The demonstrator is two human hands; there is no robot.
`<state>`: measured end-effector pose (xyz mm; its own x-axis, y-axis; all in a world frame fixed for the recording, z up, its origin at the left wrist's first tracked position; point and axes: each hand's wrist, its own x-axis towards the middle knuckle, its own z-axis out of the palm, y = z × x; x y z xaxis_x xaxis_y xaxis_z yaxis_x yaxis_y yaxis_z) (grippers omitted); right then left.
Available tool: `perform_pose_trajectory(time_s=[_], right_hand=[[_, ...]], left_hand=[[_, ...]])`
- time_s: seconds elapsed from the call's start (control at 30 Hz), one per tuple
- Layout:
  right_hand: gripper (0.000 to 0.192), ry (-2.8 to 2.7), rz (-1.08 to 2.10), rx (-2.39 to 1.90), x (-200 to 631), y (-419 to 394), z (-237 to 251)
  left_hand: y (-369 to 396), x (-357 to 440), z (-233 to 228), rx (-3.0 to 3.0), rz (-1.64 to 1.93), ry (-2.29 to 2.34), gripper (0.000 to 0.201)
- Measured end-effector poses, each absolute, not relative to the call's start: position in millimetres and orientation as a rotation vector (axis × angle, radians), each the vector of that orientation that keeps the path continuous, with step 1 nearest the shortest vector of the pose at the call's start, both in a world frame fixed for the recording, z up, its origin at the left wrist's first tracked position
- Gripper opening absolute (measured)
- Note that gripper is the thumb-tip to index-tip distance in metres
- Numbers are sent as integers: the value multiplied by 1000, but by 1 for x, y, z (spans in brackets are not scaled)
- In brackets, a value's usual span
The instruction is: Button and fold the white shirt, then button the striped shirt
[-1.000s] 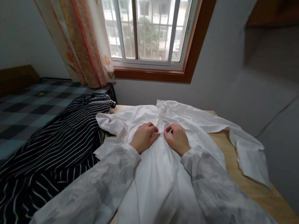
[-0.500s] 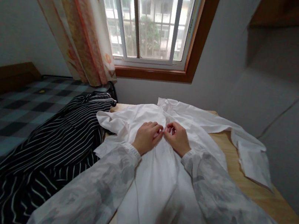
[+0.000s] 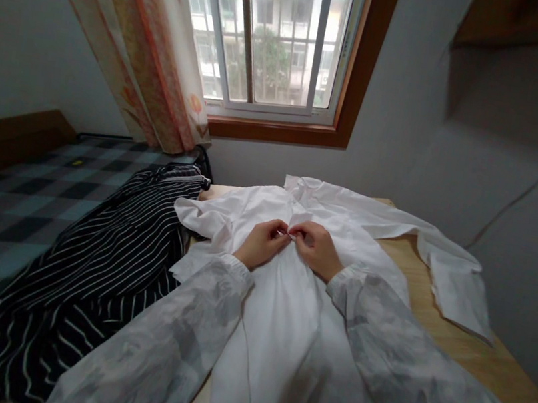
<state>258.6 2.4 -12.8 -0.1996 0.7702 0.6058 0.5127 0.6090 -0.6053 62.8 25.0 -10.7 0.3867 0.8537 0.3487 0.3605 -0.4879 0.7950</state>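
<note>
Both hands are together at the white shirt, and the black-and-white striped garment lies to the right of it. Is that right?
Not quite: the striped garment lies to the left of the white shirt, as the head view shows. The left hand and right hand are indeed together at the shirt.

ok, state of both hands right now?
Left hand: closed, fingertips pinching the white shirt at its front.
Right hand: closed, pinching the same front; whether a button is between the fingers can't be told.
</note>
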Motion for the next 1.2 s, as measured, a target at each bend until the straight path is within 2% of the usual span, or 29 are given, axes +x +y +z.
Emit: perform_pose_trajectory(time_s=[0.2,0.43,0.6,0.77,0.97,1.07,1.2], right_hand=[[11,-1840,418,-1059,256,6,-18],[13,-1825,111,-1450,257,6,-26],[5,-1925,77,-1480,260,5,-22],[4,-1883,225,-1411,266,11,-25],[12,-1637,583,-1178,279,23,-29],[16,-1566,649,-1136,281,25,-30],[18,-1563,662,-1130,277,23,-31]], left_hand=[[28,65,-13,1907,1055,976,15],[23,65,-9,1990,1026,1022,20],[22,65,-10,2050,1014,1045,20],[24,65,-17,2169,934,1071,27],[23,66,-17,2298,920,1159,19],[21,67,-13,2293,897,1195,22],[17,73,-9,2277,900,1301,15]])
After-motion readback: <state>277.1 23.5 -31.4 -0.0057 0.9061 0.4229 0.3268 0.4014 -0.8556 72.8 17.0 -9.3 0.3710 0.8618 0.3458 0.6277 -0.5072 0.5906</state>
